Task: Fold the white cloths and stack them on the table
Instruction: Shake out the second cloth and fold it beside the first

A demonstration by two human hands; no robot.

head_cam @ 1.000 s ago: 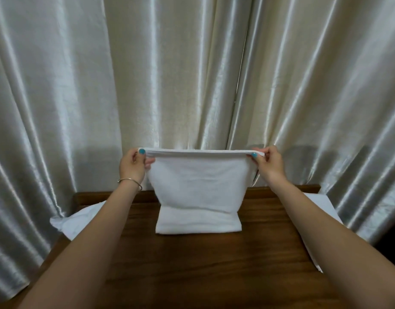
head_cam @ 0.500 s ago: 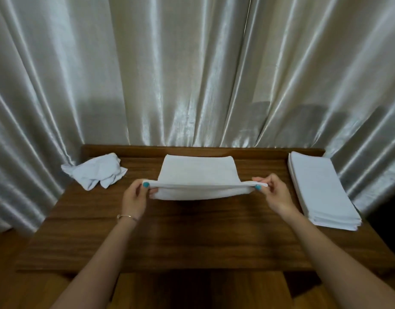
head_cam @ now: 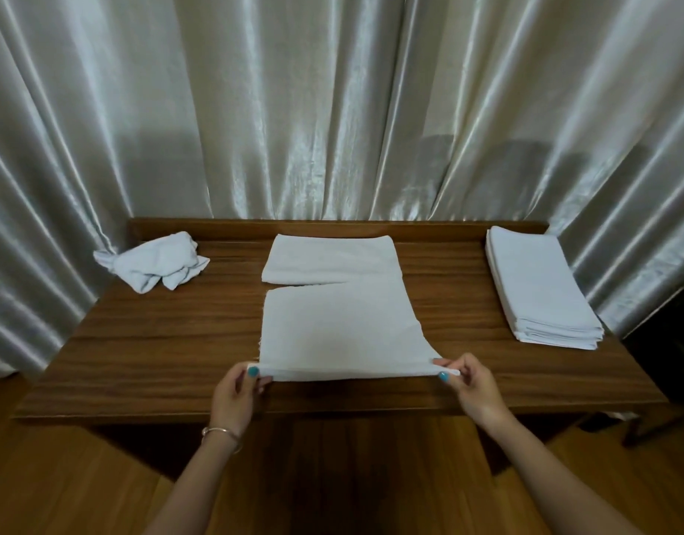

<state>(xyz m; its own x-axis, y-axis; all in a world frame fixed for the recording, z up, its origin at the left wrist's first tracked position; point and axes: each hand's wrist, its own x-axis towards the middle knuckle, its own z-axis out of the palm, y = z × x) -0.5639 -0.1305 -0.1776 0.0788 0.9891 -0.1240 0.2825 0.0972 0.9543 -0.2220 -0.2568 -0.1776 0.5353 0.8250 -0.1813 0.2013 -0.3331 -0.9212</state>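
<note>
Near the wooden table's (head_cam: 140, 361) front edge, left hand (head_cam: 234, 399) and right hand (head_cam: 473, 391) pinch the white cloth's (head_cam: 340, 326) near corners, the cloth stretching away across the tabletop.

One spread cloth (head_cam: 332, 299), one crumpled cloth (head_cam: 159, 266), one folded stack (head_cam: 541, 287), one table (head_cam: 159, 353), two hands.

The dark brown wooden counter (head_cam: 140, 341) has a smooth, faintly sheened top with streaky grain, and the white cloth spread on it (head_cam: 332, 326), the crumpled white cloth (head_cam: 155, 264) and the stack of folded white cloths (head_cam: 541, 287) all look soft, matt and finely napped. Behind hang pale silvery satin curtains (head_cam: 332, 110), glossy along their folds, and a thin metal bangle (head_cam: 221, 432) shines on the wrist above the warm, smooth wooden floor (head_cam: 62, 476).
</note>
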